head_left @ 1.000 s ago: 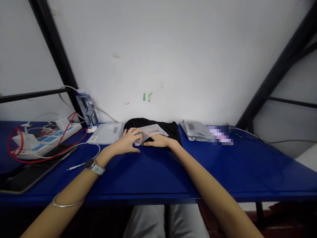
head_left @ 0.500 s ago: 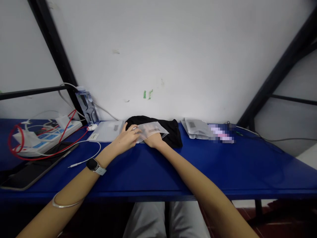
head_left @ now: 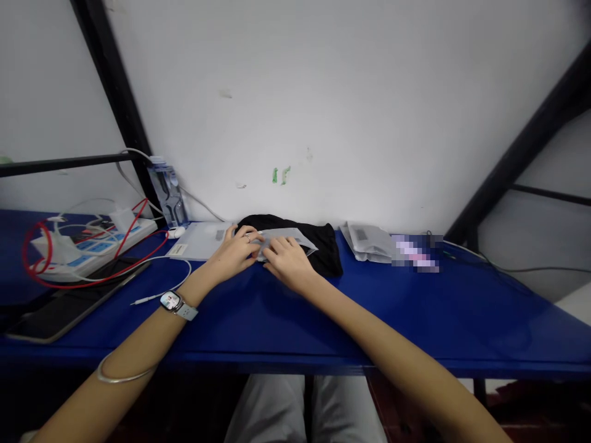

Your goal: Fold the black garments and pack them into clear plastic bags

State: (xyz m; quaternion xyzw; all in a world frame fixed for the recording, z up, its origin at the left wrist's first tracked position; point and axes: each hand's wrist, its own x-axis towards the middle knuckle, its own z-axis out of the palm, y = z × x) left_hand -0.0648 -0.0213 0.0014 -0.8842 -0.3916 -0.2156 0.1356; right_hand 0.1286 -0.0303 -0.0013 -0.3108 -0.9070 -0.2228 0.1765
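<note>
A frosted translucent zip bag [head_left: 303,239] lies on a bunched black cloth [head_left: 329,249] near the wall. My left hand [head_left: 235,251] is at the bag's left end, its thumb and index finger closed on the edge and the other fingers spread. My right hand [head_left: 290,263] lies over the front of the bag, fingers bent on top and thumb at the near edge close to my left fingertips. What is inside the bag is hard to make out. Left of my left hand, another frosted bag [head_left: 196,241] with a small label lies flat.
More frosted bags [head_left: 369,240] sit to the right beside a blurred-out item [head_left: 418,253]. On the left are a power strip [head_left: 92,249] with red and white cables, a dark tablet [head_left: 64,307] and a clear bottle [head_left: 168,194]. Black metal posts [head_left: 117,92] flank the blue table [head_left: 392,326].
My right hand was beneath the bag's translucent film and has come out to rest on top of it. My left hand stays at the bag's left end. The watch screen has lit up.
</note>
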